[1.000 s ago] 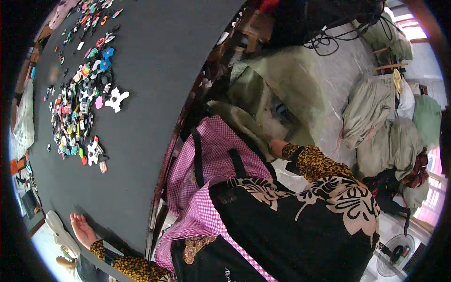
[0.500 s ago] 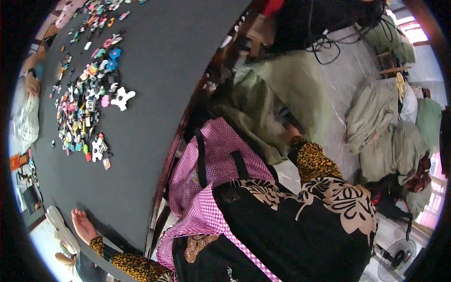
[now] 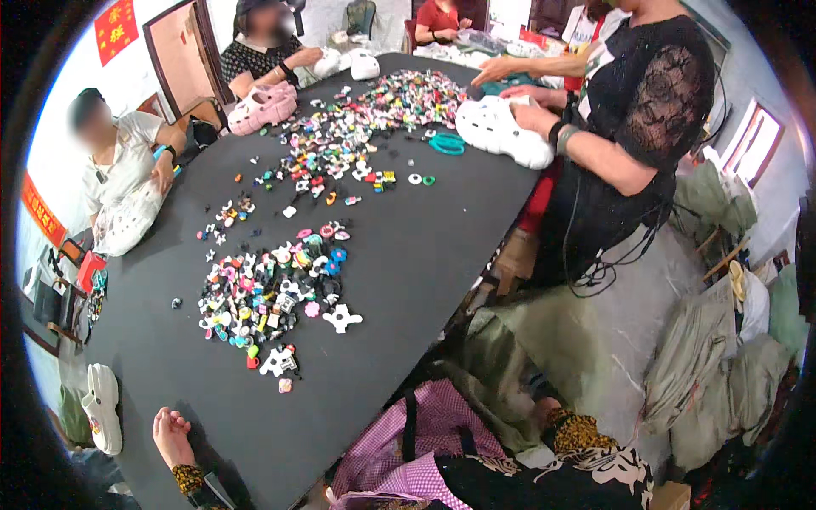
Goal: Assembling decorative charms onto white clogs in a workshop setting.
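My left hand (image 3: 173, 437) rests at the near left of the dark table (image 3: 408, 280), fingers loosely bent and nothing in them. A white clog (image 3: 104, 410) with small charms stands at the table's left edge, beside that hand. Further in lies a pile of small colourful shoe charms (image 3: 259, 289), with larger white ones at its near right side. Down to the right, off the table, my right hand (image 3: 546, 411) reaches to a large green sack (image 3: 552, 340). Its fingers are mostly lost in shadow, so what they hold cannot be made out.
A bigger heap of charms (image 3: 374, 119) covers the far table. Several people sit or stand around it; one at the right holds a white clog (image 3: 501, 129). A pink clog pair (image 3: 262, 107) and teal scissors-like loops (image 3: 447, 144) lie there. Full sacks (image 3: 693, 348) stand right.
My view has tilted up, showing the far table and the people around it. My left hand's fingers are slightly more bent. My right hand remains down by the green sack.
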Motion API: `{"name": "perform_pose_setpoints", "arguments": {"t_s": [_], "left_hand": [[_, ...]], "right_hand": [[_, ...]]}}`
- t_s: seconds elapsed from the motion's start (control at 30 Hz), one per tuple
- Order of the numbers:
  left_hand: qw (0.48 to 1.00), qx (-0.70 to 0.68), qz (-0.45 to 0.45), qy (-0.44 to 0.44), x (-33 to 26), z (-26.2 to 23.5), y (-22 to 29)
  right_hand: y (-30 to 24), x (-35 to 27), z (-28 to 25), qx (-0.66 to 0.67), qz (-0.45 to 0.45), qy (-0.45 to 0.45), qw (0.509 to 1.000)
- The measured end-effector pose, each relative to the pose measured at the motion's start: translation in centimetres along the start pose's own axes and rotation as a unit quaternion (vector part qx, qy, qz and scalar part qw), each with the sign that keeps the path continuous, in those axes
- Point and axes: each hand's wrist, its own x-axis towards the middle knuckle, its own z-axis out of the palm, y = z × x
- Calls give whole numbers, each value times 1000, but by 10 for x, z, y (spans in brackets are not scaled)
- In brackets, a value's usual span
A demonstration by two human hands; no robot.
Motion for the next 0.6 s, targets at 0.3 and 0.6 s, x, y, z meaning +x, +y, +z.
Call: {"name": "perform_pose_setpoints", "arguments": {"t_s": [0.3,0.6], "left_hand": [[1000,-17,4,-3,-6,0,5],[999,-31,-10,-3,9,9,-16]], "right_hand": [[-35,-107,52,-198,-81,-60,975],[-94,-168,-22,244,54,252,935]]}}
